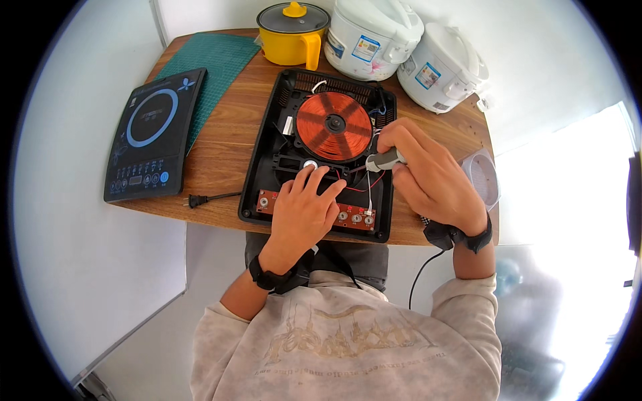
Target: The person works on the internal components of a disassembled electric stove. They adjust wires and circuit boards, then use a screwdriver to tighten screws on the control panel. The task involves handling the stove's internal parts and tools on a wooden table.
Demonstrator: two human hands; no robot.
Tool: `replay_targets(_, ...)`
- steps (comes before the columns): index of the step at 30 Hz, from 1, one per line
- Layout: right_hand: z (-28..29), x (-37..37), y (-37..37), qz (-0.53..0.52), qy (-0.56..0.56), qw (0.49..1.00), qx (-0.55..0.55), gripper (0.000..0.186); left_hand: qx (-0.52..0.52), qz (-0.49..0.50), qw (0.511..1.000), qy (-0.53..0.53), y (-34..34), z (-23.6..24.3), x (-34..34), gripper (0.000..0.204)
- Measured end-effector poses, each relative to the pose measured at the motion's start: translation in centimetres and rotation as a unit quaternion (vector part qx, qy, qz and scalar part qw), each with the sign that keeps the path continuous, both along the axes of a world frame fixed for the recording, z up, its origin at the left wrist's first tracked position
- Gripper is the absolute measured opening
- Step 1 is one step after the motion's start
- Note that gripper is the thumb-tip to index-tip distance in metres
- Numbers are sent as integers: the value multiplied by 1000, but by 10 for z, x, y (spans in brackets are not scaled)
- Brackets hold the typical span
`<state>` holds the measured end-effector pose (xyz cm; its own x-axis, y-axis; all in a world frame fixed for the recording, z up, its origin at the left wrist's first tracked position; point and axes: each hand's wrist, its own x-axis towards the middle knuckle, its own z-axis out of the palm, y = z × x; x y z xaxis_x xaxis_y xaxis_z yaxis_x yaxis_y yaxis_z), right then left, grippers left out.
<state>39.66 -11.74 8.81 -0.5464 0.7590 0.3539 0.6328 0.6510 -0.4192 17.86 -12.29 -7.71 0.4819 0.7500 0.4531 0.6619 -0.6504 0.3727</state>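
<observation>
In front of me lies the opened black housing [251, 194] of an induction cooker, with a round copper coil [317, 127] in its upper part. My left hand [302, 208] is open, fingers spread, pressing on the black plastic bracket below the coil. Its fingertips touch beside a small white disc [310, 164]. A red-brown circuit board [361, 219] with round metal buttons is partly hidden beneath this hand. Closed round a grey and white screwdriver [384, 160], my right hand [435, 174] points its thin shaft left, at the bracket. Thin red and white wires run just below.
A black glass cooktop panel [150, 134] lies at the left, partly on a green cutting mat [221, 63]. Behind the housing stand a yellow pot [287, 50] and two white rice cookers [364, 57]. A power plug [196, 200] lies left; a clear container [483, 177] sits right.
</observation>
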Motion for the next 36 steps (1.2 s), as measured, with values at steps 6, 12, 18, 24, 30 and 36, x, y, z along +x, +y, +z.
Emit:
replay_targets(6, 12, -21, 6, -43, -4, 995, -91, 22, -2, -1, 1000, -3, -2, -2, -10, 36)
replay_targets(12, 2, -26, 17, -36, 20, 997, -60, 30, 0, -3, 1000, -8, 0, -4, -15, 37)
replay_targets(18, 0, -19, 27, -49, 22, 996, -65, 38, 2, -3, 1000, -6, 2, -8, -12, 37)
replay_targets(24, -11, -24, 40, -11, -2, 1000, 21, 43, 6, 3, 1000, 1, 5, -9, -8, 37)
replay_targets(30, -7, -21, 40, 4, -25, 1000, -11, 47, 7, 2, 1000, -5, 6, -8, -5, 37)
replay_targets(36, -2, -9, 35, 18, -76, 997, 4, 43, 10, 6, 1000, 5, 3, -7, 1, 37)
